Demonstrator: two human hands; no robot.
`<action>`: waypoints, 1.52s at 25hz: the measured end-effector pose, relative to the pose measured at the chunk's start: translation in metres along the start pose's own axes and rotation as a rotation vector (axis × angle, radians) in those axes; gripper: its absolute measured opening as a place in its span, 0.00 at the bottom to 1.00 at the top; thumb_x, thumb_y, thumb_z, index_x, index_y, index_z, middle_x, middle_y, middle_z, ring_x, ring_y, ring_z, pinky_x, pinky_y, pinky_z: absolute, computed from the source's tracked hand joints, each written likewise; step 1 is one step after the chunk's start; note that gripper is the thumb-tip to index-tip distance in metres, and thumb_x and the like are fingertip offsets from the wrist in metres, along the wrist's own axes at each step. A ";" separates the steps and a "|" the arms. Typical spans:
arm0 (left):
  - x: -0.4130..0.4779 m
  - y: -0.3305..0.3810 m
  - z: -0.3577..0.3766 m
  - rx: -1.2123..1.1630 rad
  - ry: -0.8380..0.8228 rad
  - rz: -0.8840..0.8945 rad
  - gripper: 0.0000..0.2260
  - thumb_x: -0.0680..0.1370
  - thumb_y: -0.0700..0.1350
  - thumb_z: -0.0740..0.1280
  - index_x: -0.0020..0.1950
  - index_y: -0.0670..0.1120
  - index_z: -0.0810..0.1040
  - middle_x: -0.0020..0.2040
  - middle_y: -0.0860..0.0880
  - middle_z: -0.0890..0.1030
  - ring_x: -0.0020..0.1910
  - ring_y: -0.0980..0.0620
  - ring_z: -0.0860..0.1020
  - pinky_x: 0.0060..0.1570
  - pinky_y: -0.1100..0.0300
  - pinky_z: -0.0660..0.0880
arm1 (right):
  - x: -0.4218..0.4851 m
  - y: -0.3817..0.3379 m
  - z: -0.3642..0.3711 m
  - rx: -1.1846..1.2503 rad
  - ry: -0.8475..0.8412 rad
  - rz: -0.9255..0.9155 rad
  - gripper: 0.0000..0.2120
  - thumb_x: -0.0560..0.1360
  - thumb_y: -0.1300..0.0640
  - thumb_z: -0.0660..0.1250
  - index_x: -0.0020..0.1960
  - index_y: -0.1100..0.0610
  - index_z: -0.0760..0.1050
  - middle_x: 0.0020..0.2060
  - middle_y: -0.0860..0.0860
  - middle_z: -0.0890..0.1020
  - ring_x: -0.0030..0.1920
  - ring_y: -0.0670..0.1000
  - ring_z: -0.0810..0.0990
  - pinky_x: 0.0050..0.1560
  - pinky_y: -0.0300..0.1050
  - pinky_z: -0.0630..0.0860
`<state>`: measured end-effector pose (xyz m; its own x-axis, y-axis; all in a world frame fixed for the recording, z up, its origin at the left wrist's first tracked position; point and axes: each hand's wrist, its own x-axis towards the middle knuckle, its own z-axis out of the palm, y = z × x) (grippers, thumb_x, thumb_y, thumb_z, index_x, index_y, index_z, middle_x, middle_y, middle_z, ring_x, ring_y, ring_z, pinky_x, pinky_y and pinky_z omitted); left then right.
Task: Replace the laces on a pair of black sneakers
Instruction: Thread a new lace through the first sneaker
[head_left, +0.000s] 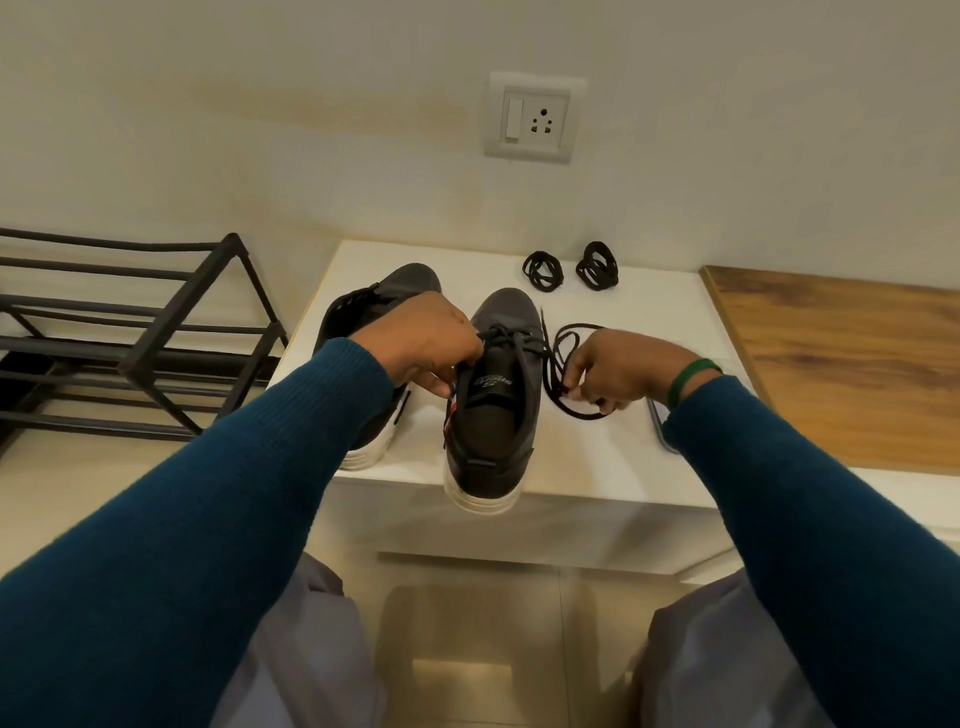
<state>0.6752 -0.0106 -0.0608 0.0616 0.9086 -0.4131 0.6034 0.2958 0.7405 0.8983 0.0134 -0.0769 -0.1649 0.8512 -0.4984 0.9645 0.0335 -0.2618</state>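
Two black sneakers with white soles stand on a white table (649, 312), toes toward the wall. My left hand (426, 345) grips the tongue and upper eyelets of the right sneaker (493, 431), whose heel hangs over the front edge. The left sneaker (363, 312) is partly hidden behind that hand. My right hand (618, 371) pinches a loose black lace (563, 348) that loops on the table and runs to the right sneaker's eyelets. Two coiled black lace bundles, one (543, 270) left of the other (597, 266), lie near the wall.
A black metal shoe rack (130, 332) stands to the left of the table. A wooden surface (857, 364) adjoins the table on the right. A switch and socket plate (530, 117) is on the wall. A flat object's edge (658, 423) shows under my right wrist.
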 end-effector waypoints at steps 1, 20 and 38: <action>0.001 0.000 0.000 0.007 -0.001 0.007 0.06 0.78 0.38 0.66 0.52 0.45 0.82 0.46 0.44 0.83 0.38 0.49 0.84 0.31 0.61 0.79 | -0.003 0.001 -0.002 -0.073 -0.039 -0.012 0.05 0.78 0.56 0.69 0.52 0.50 0.82 0.43 0.49 0.84 0.42 0.48 0.83 0.40 0.40 0.77; -0.003 0.004 0.001 0.063 0.021 0.054 0.05 0.78 0.40 0.69 0.52 0.46 0.83 0.46 0.46 0.84 0.42 0.51 0.85 0.38 0.60 0.83 | 0.051 -0.008 0.035 0.126 0.421 0.064 0.05 0.77 0.61 0.68 0.51 0.60 0.81 0.46 0.56 0.82 0.44 0.54 0.81 0.50 0.47 0.80; 0.013 0.001 0.001 -0.060 -0.068 -0.092 0.13 0.81 0.32 0.60 0.61 0.40 0.80 0.53 0.40 0.82 0.53 0.44 0.82 0.58 0.46 0.80 | 0.003 -0.079 0.010 0.116 0.423 -0.214 0.07 0.78 0.60 0.65 0.45 0.60 0.81 0.41 0.53 0.82 0.43 0.52 0.81 0.44 0.43 0.80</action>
<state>0.6774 0.0015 -0.0656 0.0635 0.8553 -0.5142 0.5604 0.3958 0.7275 0.8192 0.0077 -0.0657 -0.2354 0.9706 -0.0502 0.8849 0.1927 -0.4240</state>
